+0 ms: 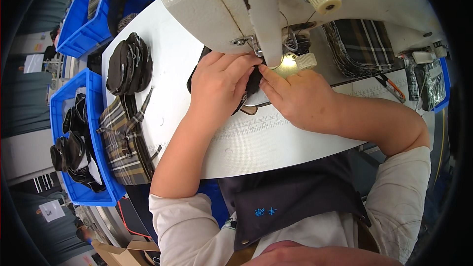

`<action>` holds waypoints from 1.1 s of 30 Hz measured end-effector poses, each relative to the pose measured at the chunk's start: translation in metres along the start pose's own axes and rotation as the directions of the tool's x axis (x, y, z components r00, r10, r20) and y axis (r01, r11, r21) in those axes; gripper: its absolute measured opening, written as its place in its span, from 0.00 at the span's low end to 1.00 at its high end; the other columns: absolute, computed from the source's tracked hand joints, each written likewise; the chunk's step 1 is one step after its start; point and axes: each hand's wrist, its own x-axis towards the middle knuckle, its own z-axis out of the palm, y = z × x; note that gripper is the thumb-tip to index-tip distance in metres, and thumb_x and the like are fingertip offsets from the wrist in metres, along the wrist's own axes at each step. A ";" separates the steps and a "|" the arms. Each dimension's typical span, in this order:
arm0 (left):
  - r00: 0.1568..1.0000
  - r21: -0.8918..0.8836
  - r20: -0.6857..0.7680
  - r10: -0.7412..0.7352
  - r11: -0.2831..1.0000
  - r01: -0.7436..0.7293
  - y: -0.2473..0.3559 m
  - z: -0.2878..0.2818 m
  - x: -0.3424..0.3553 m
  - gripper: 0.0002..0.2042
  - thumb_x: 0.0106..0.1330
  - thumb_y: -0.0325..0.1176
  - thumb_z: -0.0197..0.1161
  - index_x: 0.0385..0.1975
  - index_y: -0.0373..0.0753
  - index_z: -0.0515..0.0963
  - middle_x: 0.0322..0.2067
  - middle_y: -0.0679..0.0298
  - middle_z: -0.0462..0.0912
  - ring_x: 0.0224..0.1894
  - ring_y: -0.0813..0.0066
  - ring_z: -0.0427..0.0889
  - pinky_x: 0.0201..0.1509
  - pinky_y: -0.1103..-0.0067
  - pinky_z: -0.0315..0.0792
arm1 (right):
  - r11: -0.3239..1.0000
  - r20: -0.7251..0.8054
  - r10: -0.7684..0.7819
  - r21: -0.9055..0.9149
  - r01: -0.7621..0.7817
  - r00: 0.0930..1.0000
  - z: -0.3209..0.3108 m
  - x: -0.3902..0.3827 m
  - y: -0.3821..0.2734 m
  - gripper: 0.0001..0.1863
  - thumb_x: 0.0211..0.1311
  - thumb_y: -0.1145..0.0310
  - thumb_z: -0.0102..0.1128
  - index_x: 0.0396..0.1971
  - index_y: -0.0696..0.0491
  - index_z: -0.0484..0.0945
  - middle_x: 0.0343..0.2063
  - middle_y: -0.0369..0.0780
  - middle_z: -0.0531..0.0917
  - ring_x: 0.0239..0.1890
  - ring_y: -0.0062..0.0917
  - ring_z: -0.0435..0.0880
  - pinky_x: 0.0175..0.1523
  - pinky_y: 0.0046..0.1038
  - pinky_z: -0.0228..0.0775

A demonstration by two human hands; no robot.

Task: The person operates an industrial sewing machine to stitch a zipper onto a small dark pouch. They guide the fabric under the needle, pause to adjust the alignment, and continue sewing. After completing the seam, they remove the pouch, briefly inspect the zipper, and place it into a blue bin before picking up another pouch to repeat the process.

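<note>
A white sewing machine [212,10] stands over the white table, its small lamp lit beside the presser foot. Beneath it lies a dark fabric piece [253,83], partly hidden by my hands. My left hand [219,76] rests on that piece at the left of the needle area, fingers bent and pressed onto it. My right hand [295,96] holds the same piece from the right, index finger and thumb at its edge close to the foot. The needle tip itself is hidden.
Dark fabric pieces [128,64] and plaid cloth [125,143] lie left, beside blue crates [111,187] [69,44]. More plaid cloth [359,44], orange-handled scissors [394,88] and a small blue tray [441,106] are at the right. The table's curved front edge [261,167] borders my apron.
</note>
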 end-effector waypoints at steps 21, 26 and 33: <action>0.995 0.184 0.093 -0.047 0.982 0.029 0.014 0.008 -0.002 0.16 0.59 0.21 0.70 0.46 0.45 0.88 0.45 0.67 0.88 0.40 0.61 0.88 0.39 0.68 0.83 | 1.000 0.058 -0.014 -0.024 0.015 0.998 -0.005 0.000 0.002 0.18 0.59 0.70 0.64 0.48 0.62 0.86 0.51 0.53 0.88 0.25 0.26 0.85 0.26 0.29 0.77; 0.991 0.173 0.110 -0.077 0.983 0.057 0.018 0.007 -0.002 0.17 0.59 0.21 0.68 0.48 0.45 0.88 0.47 0.65 0.86 0.41 0.59 0.87 0.42 0.68 0.82 | 1.000 0.071 -0.009 0.013 0.008 0.997 -0.007 0.000 0.005 0.18 0.59 0.70 0.64 0.48 0.62 0.86 0.54 0.53 0.87 0.26 0.25 0.86 0.26 0.29 0.77; 0.989 0.173 0.105 -0.102 0.981 0.083 0.022 0.009 -0.001 0.16 0.62 0.24 0.68 0.50 0.45 0.88 0.48 0.62 0.85 0.43 0.59 0.86 0.43 0.67 0.82 | 0.999 0.039 0.001 0.037 -0.003 0.999 -0.005 0.000 0.008 0.17 0.59 0.72 0.64 0.46 0.66 0.83 0.43 0.50 0.85 0.24 0.28 0.85 0.28 0.30 0.78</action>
